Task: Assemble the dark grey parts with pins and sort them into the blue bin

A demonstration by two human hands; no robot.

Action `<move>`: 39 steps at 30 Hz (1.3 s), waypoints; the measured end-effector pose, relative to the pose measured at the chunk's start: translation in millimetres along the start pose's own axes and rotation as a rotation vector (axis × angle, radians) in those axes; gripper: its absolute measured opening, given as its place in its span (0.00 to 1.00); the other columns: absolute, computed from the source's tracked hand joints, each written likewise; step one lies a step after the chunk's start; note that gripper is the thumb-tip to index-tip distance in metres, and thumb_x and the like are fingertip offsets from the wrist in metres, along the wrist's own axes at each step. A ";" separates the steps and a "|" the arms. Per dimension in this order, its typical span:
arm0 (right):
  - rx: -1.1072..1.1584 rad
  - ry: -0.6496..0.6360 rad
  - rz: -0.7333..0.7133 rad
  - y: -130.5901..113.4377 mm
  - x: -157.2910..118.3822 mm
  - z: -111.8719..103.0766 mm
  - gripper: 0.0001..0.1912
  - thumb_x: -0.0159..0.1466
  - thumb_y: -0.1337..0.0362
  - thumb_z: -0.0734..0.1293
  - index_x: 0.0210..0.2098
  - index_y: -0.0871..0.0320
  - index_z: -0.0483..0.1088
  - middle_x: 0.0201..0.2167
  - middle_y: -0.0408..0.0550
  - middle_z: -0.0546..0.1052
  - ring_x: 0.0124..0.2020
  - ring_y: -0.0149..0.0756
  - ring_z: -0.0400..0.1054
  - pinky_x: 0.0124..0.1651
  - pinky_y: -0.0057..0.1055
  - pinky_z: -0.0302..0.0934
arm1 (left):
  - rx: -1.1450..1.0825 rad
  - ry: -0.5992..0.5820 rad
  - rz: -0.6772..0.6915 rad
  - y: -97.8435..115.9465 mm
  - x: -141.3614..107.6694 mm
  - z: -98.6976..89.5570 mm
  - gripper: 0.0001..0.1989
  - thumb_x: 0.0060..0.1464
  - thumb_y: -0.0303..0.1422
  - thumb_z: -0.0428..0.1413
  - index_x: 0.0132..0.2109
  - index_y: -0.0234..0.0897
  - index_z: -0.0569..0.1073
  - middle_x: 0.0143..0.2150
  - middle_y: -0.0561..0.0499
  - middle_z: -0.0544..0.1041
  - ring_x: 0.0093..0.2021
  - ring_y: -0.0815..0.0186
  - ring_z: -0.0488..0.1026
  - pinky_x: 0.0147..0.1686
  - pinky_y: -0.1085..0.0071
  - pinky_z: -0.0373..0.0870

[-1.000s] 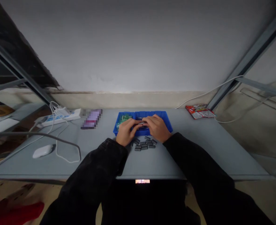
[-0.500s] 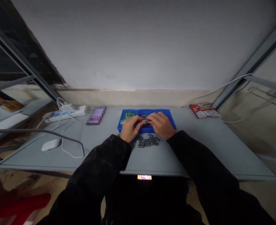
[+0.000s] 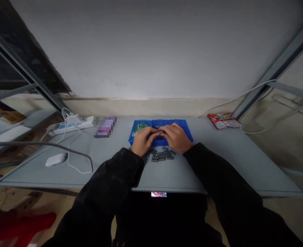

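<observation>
**Bare left hand (image 3: 141, 140) and bare right hand (image 3: 177, 137) meet on a small grey piece (image 3: 160, 131)**

Nearest, below the table edge, a small bright rectangular screen (image 3: 159, 194) glows against dark clothing. The 2 black sleeves (image 3: 110, 178) reach in over the smooth grey tabletop (image 3: 218, 168), converging so that the fingertips face each other.

Between the wrists, a loose group of short dark grey cylinders (image 3: 162, 158) lies on its sides, just in front of the bin; that spot seems chosen for easy reach.

Beyond them, the fingers of the 2 hands are curled and pinching the small grey piece from opposite sides. It sits at the fingertips, above the middle of a blue plastic bin (image 3: 188, 132) with 3 compartments. A pinch from 2 sides probably lets the piece be steadied and turned; its ends are covered, so its exact shape cannot be told. Holding it there likely means anything dropped falls into the bin. The left compartment holds glossy green pieces (image 3: 140, 126), presumably divided off to avoid mixing; thin metallic bits (image 3: 157, 127) show in the middle compartment, mostly hidden by the hands.

Farther off to the left, a rounded white case (image 3: 55, 160), a blurred purple-screened phone (image 3: 105, 127) and a white power strip (image 3: 75, 126) lie well apart from the hands. A crumpled red packet (image 3: 223, 121) rests at the far right, near the pale wall (image 3: 151, 55), seemingly out of the way.
</observation>
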State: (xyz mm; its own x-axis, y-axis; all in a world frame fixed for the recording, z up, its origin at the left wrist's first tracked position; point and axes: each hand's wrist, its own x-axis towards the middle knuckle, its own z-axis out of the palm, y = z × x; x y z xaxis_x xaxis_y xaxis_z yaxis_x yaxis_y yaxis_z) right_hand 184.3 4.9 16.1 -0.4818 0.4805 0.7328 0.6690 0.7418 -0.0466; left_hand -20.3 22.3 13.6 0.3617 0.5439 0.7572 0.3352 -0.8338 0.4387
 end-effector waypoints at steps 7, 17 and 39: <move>-0.011 0.027 -0.014 1.2 -2.0 3.8 0.09 0.76 0.67 0.56 0.45 0.58 0.68 0.39 0.51 0.78 0.38 0.40 0.70 0.43 0.38 0.59 | -0.011 -0.020 -0.006 -0.9 -0.6 0.2 0.04 0.66 0.33 0.60 0.44 0.38 0.78 0.38 0.49 0.82 0.36 0.65 0.79 0.39 0.67 0.76; 0.016 0.067 -0.018 1.6 -2.5 5.1 0.09 0.76 0.69 0.57 0.43 0.59 0.68 0.36 0.48 0.79 0.35 0.37 0.71 0.41 0.36 0.57 | -0.040 -0.056 0.017 1.2 -0.8 -1.5 0.05 0.65 0.33 0.61 0.44 0.37 0.78 0.39 0.49 0.82 0.36 0.66 0.78 0.39 0.67 0.75; -0.303 -0.124 0.645 59.2 -22.8 -14.1 0.07 0.68 0.68 0.66 0.36 0.57 0.77 0.36 0.50 0.81 0.44 0.46 0.68 0.48 0.40 0.45 | 0.061 -0.446 0.065 16.3 -9.8 -3.1 0.12 0.70 0.34 0.53 0.50 0.36 0.80 0.34 0.49 0.83 0.28 0.68 0.78 0.34 0.72 0.75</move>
State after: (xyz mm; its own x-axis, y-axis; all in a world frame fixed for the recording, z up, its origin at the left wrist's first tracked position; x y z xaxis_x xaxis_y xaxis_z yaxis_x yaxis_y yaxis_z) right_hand 242.8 31.2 6.2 0.0135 0.8415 0.5401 0.9607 0.1388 -0.2402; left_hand -21.1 3.1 14.8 0.7186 0.4895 0.4939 0.3454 -0.8677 0.3575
